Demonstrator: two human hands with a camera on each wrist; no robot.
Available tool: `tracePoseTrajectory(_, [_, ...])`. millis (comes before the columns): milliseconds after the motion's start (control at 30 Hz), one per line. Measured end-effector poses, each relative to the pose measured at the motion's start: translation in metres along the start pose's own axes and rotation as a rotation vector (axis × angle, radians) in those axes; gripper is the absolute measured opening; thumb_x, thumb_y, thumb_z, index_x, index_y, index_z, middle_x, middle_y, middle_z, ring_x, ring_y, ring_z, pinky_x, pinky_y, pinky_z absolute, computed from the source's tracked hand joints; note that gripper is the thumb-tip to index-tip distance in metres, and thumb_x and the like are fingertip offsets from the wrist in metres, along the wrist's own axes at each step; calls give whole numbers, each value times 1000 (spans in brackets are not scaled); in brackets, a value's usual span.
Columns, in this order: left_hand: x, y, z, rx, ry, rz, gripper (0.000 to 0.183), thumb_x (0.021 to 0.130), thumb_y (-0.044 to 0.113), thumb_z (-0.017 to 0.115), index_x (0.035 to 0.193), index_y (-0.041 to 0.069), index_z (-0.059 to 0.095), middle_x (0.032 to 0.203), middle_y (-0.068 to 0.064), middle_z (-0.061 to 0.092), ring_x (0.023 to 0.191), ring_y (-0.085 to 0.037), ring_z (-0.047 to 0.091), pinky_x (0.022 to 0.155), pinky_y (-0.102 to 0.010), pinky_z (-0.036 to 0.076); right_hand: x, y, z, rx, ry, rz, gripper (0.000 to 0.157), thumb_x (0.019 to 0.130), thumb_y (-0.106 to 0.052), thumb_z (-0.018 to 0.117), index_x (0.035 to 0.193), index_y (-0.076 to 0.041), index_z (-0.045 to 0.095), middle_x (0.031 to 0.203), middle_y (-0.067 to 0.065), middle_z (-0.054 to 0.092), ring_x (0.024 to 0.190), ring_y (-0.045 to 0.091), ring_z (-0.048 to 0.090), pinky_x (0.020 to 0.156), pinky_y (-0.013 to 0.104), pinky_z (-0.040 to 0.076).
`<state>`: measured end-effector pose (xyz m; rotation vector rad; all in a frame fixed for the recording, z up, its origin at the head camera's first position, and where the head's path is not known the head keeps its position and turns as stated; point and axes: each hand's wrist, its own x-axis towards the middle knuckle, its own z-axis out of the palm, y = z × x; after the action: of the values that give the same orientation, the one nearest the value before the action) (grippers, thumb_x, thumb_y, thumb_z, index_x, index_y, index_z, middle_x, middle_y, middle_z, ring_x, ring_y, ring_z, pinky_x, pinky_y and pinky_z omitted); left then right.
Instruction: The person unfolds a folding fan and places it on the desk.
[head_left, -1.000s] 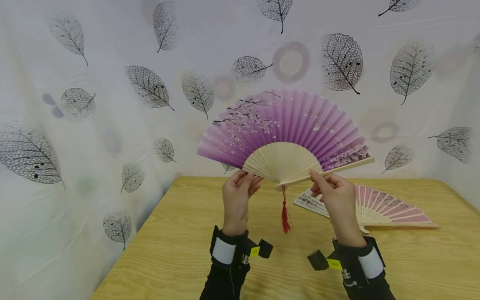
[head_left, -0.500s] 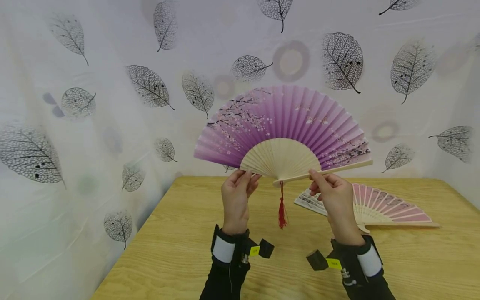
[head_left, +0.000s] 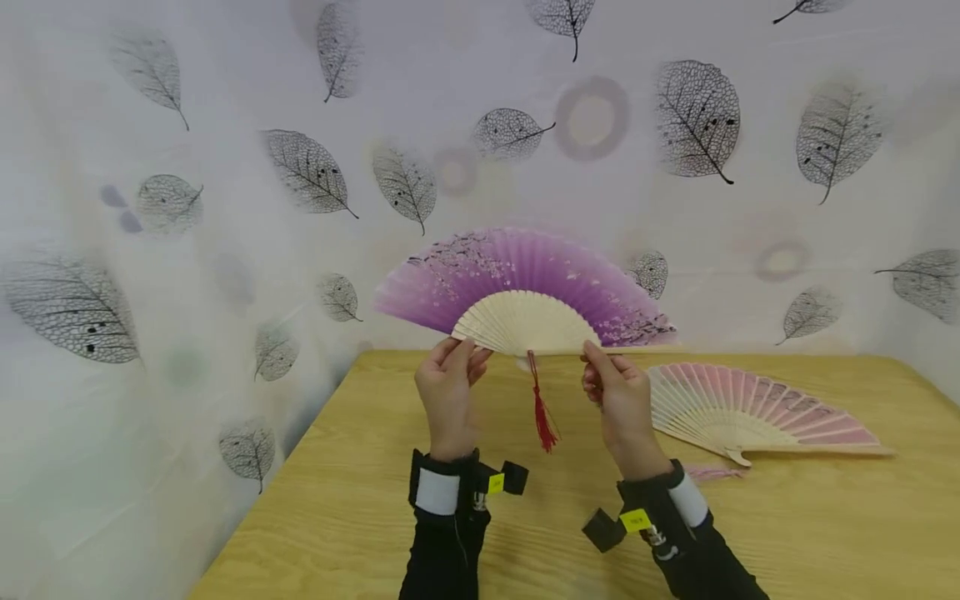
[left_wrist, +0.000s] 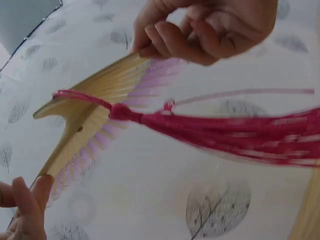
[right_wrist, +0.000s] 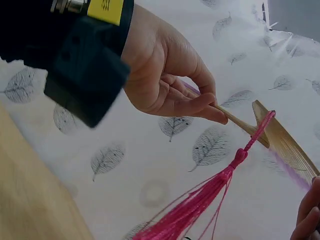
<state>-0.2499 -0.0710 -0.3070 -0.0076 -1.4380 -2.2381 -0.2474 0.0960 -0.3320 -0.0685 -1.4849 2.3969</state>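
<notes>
A purple folding fan point(head_left: 536, 321) with blossom print and pale bamboo ribs is held spread out above the table. My left hand point(head_left: 450, 396) pinches its left edge between thumb and fingers. On the opposite side, my right hand point(head_left: 622, 404) pinches the straight outer rib. From the pivot hangs a red tassel point(head_left: 543, 421), which crosses in front of the fan's ribs point(left_wrist: 82, 125) in the left wrist view. The right wrist view shows the tassel point(right_wrist: 200, 202) beside the narrow rib base point(right_wrist: 282, 137). A pink folding fan point(head_left: 757, 417) lies spread on the table near my right hand.
The wooden table point(head_left: 337, 517) runs back to a pale curtain point(head_left: 465, 50) printed with leaves, which also closes off the left side. A pink tassel point(head_left: 716, 473) lies by the pink fan's base. Both wrists wear black camera mounts point(head_left: 603, 530).
Both hands have shifted left with the purple fan, which has lowered and tipped so its upper edge sits lower. More of the pink fan and its tassel shows.
</notes>
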Motion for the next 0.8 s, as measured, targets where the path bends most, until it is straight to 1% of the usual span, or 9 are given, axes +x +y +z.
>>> tracePoseTrajectory(133, [22, -15, -28, 110, 67, -85, 29, 79, 9, 61, 102, -8, 59, 80, -8, 64, 67, -16, 63, 56, -15, 52, 5, 33, 10, -84, -27, 130, 23, 78, -35, 64, 65, -16, 64, 52, -8, 51, 50, 6, 46, 45, 16, 36])
tracePoseTrajectory(267, [39, -40, -61, 164, 102, -177, 23, 77, 4, 60, 94, -12, 60, 71, -4, 62, 62, -13, 62, 55, -14, 51, 12, 71, 16, -232, -65, 231, 31, 81, -37, 60, 79, -6, 65, 56, -8, 50, 53, 5, 46, 47, 16, 37])
tracePoseTrajectory(333, [54, -68, -85, 119, 66, -194, 17, 76, 4, 61, 86, -10, 62, 68, -5, 64, 61, -14, 62, 54, -16, 52, 15, 87, 17, -289, -85, 256, 34, 83, -35, 59, 85, -1, 64, 58, -8, 50, 53, 4, 46, 46, 15, 37])
tracePoseTrajectory(400, [58, -82, -96, 130, 66, -232, 13, 75, 1, 60, 81, -11, 62, 63, -4, 64, 60, -14, 62, 54, -17, 52, 17, 100, 17, -333, -94, 270, 35, 83, -33, 58, 86, 2, 64, 58, -9, 51, 52, 4, 45, 45, 15, 37])
tracePoseTrajectory(500, [60, -97, -107, 215, 54, -295, 13, 74, -2, 58, 81, -12, 63, 58, -4, 64, 57, -14, 61, 52, -18, 52, 20, 113, 13, -344, -85, 304, 28, 82, -27, 60, 79, 1, 64, 55, -9, 53, 50, 3, 46, 44, 15, 37])
tracePoseTrajectory(533, [53, -91, -104, 287, 79, -330, 13, 74, -3, 57, 81, -13, 62, 56, -3, 63, 57, -14, 61, 52, -18, 52, 20, 116, 12, -349, -79, 320, 26, 82, -25, 61, 77, 0, 64, 54, -10, 53, 50, 3, 46, 43, 14, 36])
tracePoseTrajectory(600, [49, -91, -104, 372, 87, -358, 15, 72, -5, 57, 83, -15, 61, 54, -3, 62, 56, -15, 61, 51, -19, 51, 22, 123, 8, -341, -77, 373, 22, 81, -22, 61, 74, -2, 63, 52, -10, 53, 48, 2, 47, 41, 13, 36])
tracePoseTrajectory(767, [46, -92, -115, 424, 70, -385, 18, 72, -4, 59, 85, -17, 59, 60, -12, 64, 58, -22, 62, 51, -24, 54, 23, 135, 3, -349, -121, 470, 23, 78, -24, 65, 75, 0, 65, 51, -7, 55, 45, 2, 47, 38, 11, 37])
tracePoseTrajectory(800, [46, -91, -117, 425, 72, -390, 19, 72, -4, 59, 86, -17, 58, 60, -12, 64, 58, -24, 62, 51, -25, 54, 24, 137, 1, -331, -164, 465, 23, 76, -25, 66, 73, -1, 65, 51, -6, 56, 44, 3, 48, 38, 11, 38])
